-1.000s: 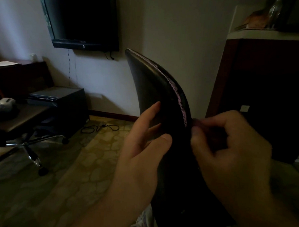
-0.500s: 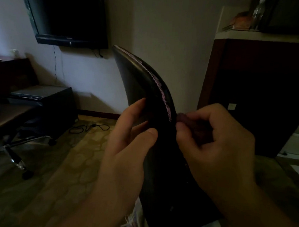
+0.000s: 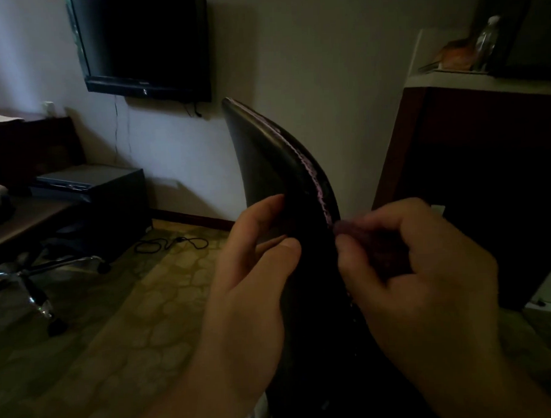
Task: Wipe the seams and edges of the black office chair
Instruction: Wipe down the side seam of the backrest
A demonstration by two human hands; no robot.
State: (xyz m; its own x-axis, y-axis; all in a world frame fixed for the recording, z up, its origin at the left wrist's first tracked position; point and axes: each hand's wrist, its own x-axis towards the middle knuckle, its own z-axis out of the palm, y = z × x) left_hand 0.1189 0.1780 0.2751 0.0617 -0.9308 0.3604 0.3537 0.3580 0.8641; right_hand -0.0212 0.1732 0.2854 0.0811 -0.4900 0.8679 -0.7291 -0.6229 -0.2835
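The black office chair's backrest rises edge-on in the middle of the view, with a pale stitched seam running down its curved edge. My left hand grips the backrest from the left, thumb on the near face and fingers behind. My right hand pinches a small dark reddish cloth and presses it against the seam at the lower end of the visible stitching. The chair below my hands is lost in shadow.
A wall-mounted TV hangs at the upper left. A dark desk, a low cabinet and another chair's wheeled base stand at left. A cable lies on the floor. A tall dark cabinet stands at right.
The view has shifted a little; both hands keep their hold. The cloth in my right hand stays at about the same place on the seam.
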